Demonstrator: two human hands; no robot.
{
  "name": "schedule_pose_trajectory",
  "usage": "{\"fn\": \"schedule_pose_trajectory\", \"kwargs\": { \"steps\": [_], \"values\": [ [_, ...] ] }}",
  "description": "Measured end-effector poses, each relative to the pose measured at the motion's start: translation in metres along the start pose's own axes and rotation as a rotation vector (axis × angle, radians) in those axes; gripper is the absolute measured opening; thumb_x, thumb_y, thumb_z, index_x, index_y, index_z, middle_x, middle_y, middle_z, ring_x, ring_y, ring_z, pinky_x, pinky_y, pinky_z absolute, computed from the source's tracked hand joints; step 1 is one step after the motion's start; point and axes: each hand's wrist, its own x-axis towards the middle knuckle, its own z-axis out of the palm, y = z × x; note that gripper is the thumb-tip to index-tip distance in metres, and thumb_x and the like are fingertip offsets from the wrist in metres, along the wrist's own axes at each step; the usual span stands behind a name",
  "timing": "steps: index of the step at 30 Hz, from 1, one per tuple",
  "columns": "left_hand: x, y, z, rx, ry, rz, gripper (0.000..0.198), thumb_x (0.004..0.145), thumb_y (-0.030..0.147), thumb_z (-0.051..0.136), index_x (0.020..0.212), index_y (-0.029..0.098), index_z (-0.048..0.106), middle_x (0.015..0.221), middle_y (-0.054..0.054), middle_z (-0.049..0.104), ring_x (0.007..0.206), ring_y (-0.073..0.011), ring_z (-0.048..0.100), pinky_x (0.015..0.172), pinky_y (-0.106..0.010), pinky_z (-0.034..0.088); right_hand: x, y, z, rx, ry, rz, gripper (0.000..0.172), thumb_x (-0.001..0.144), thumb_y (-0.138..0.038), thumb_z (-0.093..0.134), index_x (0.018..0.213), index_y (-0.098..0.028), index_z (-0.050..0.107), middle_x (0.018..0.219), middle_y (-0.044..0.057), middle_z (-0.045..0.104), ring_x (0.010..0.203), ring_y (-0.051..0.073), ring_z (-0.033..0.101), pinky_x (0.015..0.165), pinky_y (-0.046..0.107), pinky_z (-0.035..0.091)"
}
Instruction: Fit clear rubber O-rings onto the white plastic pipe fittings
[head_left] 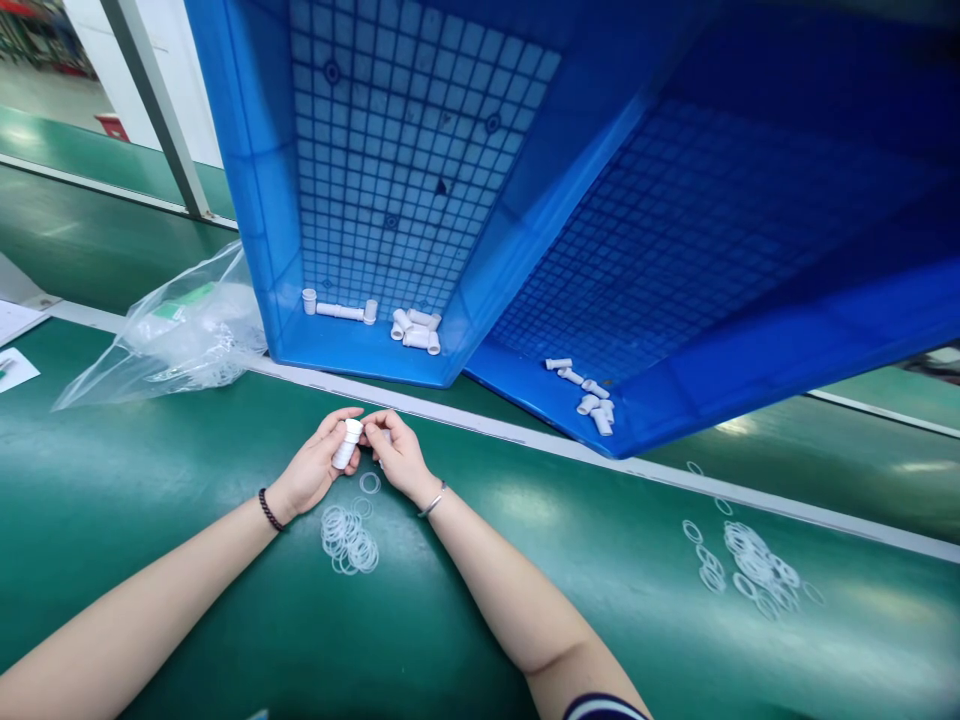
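My left hand [313, 468] is wrapped round a short white plastic pipe fitting [346, 446] with ridges along its side, held tilted above the green work surface. Close against the fitting's upper end, my right hand [397, 455] has its fingers pinched together. Whatever lies between those fingertips is too small to make out. Just below both hands is a loose pile of thin translucent rings [349, 540]. A single ring [370, 483] lies apart from the pile, nearer the fingers.
Two blue crates lean beyond the surface's white edge strip: the left crate [360, 368] and the right crate [555, 425] each hold several white fittings. A clear plastic bag [187, 335] lies at left. More translucent rings [757, 565] are scattered at right.
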Motion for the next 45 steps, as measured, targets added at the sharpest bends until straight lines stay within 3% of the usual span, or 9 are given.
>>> {"fn": "schedule_pose_trajectory", "kwargs": {
  "steps": [8, 11, 17, 22, 27, 33, 37, 39, 45],
  "values": [
    [0.006, 0.006, -0.003, -0.149, 0.135, 0.008, 0.014, 0.086, 0.03, 0.061, 0.095, 0.02, 0.054, 0.08, -0.003, 0.064, 0.066, -0.015, 0.062, 0.059, -0.027, 0.052, 0.0, 0.0, -0.002, -0.261, 0.159, -0.308, 0.017, 0.086, -0.036, 0.06, 0.086, -0.02, 0.06, 0.088, 0.005, 0.062, 0.082, 0.016, 0.06, 0.075, 0.03, 0.051],
    [0.01, 0.01, -0.008, -0.274, 0.245, 0.025, 0.008, 0.085, 0.021, 0.06, 0.082, 0.017, 0.054, 0.082, -0.005, 0.066, 0.072, -0.0165, 0.064, 0.062, -0.028, 0.055, -0.006, -0.004, 0.001, -0.522, 0.027, -0.499, 0.018, 0.087, -0.04, 0.061, 0.088, -0.023, 0.066, 0.104, 0.006, 0.062, 0.097, 0.017, 0.058, 0.083, 0.03, 0.05],
    [0.006, 0.007, -0.008, -0.144, 0.025, -0.015, 0.022, 0.082, 0.034, 0.066, 0.095, 0.019, 0.058, 0.095, -0.005, 0.066, 0.086, -0.0197, 0.064, 0.078, -0.035, 0.058, -0.013, -0.019, -0.005, -0.873, -0.002, -0.42, 0.02, 0.093, -0.035, 0.053, 0.103, -0.023, 0.065, 0.121, 0.005, 0.058, 0.104, 0.015, 0.056, 0.082, 0.023, 0.049],
    [0.002, 0.003, -0.017, 0.344, 0.042, 0.093, 0.057, 0.076, 0.049, 0.07, 0.123, 0.028, 0.045, 0.12, -0.007, 0.061, 0.106, -0.0285, 0.062, 0.086, -0.044, 0.055, -0.055, -0.044, -0.081, -0.983, 0.189, -0.251, 0.016, 0.094, -0.029, 0.05, 0.1, -0.022, 0.063, 0.112, 0.006, 0.062, 0.101, 0.017, 0.058, 0.081, 0.025, 0.05],
    [0.011, 0.012, -0.02, 0.647, 0.016, 0.123, 0.049, 0.074, 0.057, 0.066, 0.107, 0.021, 0.059, 0.113, -0.011, 0.064, 0.106, -0.031, 0.061, 0.09, -0.046, 0.052, -0.141, -0.045, -0.19, -1.25, 0.536, 0.14, 0.018, 0.092, -0.024, 0.045, 0.096, -0.02, 0.063, 0.108, 0.009, 0.061, 0.092, 0.02, 0.06, 0.076, 0.029, 0.05],
    [0.072, 0.036, 0.01, 0.998, -0.078, 0.371, 0.046, 0.078, 0.052, 0.06, 0.111, 0.02, 0.06, 0.113, -0.012, 0.063, 0.106, -0.0292, 0.059, 0.089, -0.043, 0.049, -0.209, -0.019, -0.258, -1.384, 0.58, 0.596, 0.022, 0.09, -0.031, 0.048, 0.1, -0.017, 0.062, 0.103, 0.011, 0.062, 0.081, 0.021, 0.063, 0.066, 0.031, 0.048],
    [0.145, 0.047, 0.03, 1.338, -0.198, 0.606, 0.042, 0.083, 0.04, 0.051, 0.117, 0.019, 0.06, 0.121, -0.015, 0.059, 0.116, -0.0313, 0.052, 0.102, -0.047, 0.038, -0.197, -0.037, -0.238, -1.399, 0.756, 0.479, 0.031, 0.089, -0.034, 0.05, 0.113, -0.016, 0.057, 0.115, 0.015, 0.058, 0.093, 0.026, 0.062, 0.071, 0.034, 0.051],
    [0.177, 0.047, 0.039, 1.507, -0.263, 0.693, 0.042, 0.083, 0.035, 0.048, 0.119, 0.016, 0.06, 0.126, -0.018, 0.058, 0.12, -0.0335, 0.049, 0.106, -0.048, 0.032, -0.177, -0.052, -0.206, -1.359, 0.697, 0.288, 0.025, 0.089, -0.028, 0.051, 0.11, -0.017, 0.058, 0.11, 0.013, 0.061, 0.097, 0.024, 0.062, 0.079, 0.034, 0.051],
    [0.229, 0.025, 0.057, 1.899, -0.183, 0.807, 0.041, 0.085, 0.031, 0.038, 0.115, 0.012, 0.06, 0.109, -0.023, 0.065, 0.117, -0.0408, 0.049, 0.091, -0.052, 0.04, -0.082, -0.048, -0.082, -1.284, -0.147, -0.2, 0.01, 0.089, -0.033, 0.056, 0.094, -0.027, 0.062, 0.084, 0.0, 0.065, 0.075, 0.018, 0.064, 0.055, 0.025, 0.051]
  ]
}}
